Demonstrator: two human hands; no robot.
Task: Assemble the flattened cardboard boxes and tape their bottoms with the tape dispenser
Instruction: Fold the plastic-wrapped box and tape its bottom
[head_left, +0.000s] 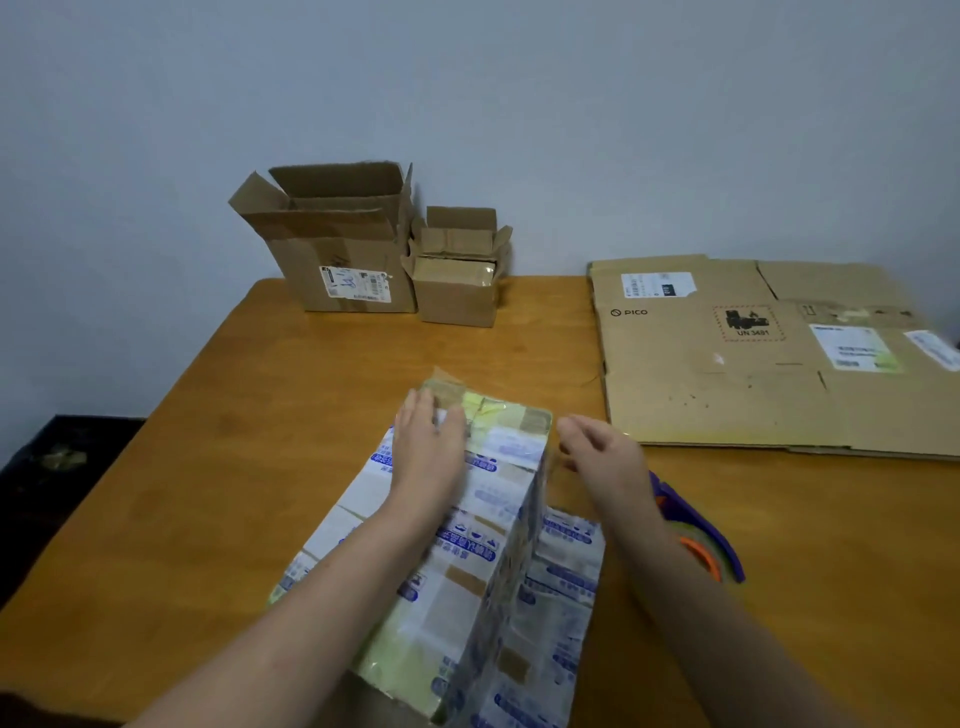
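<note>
Pressing down on the box (483, 545), that's the picture: it sits at the near middle of the tabletop (249, 467), printed white and blue, patched with old tape, one panel splayed out flat at its right foot.

The risk looks plain enough. If the left hand (428, 452) lifts before any tape goes on, I'd expect the upper face to spring up and the seam to gape, so the strip lands crooked or bridges a gap. The glossy old tape on that face may also give fresh tape a poor hold. And the box could skid on the smooth wood under a one-handed push.

Now the fingers (415, 410): on the left hand they lie straight and flat, palm down on the box's far upper edge, holding nothing, only pressing. The right hand (602, 457) hangs just beside the box's right wall, loosely curled and empty; whether it brushes the cardboard I cannot tell.

Under that right forearm lies the dispenser (696, 535), purple and orange, partly hidden. Further right lies a flattened carton (753, 374), waiting. Against the back wall stand two built boxes, one large (343, 260), one small (457, 291), touching side by side.
</note>
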